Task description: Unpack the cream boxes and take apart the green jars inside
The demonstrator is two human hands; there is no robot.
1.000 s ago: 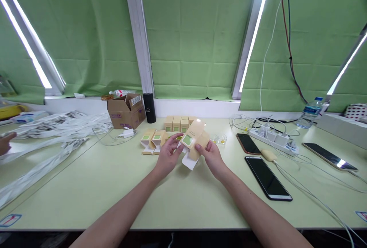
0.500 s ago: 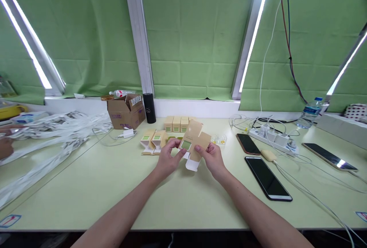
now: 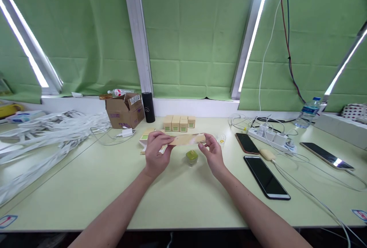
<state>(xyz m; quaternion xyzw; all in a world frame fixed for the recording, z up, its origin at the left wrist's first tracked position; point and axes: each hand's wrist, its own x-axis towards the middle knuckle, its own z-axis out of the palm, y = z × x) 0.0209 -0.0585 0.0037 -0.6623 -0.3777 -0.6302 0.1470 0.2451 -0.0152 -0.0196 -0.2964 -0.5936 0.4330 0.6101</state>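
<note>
Left hand (image 3: 157,151): grip clamped on one end of a tan card carton blank (image 3: 187,139), held nearly level above the table (image 3: 160,198). Right hand (image 3: 212,153): grip clamped on the carton's other end, thumb below.

Green-topped clear container (image 3: 192,157): on the table, just below the carton, between the hands.

Small tan boxes (image 3: 176,123): grouped behind the carton, well in from the front edge.

Partly hidden opened carton (image 3: 144,139): behind the left hand.

Brown cardboard box (image 3: 125,111), black cylinder (image 3: 148,107): at the back edge.

White-framed phone (image 3: 267,178), smaller phone (image 3: 247,143), power strip (image 3: 272,141): right side.

White strips (image 3: 54,137): left side.

Open room: bare tabletop between the forearms, reaching the front edge.
</note>
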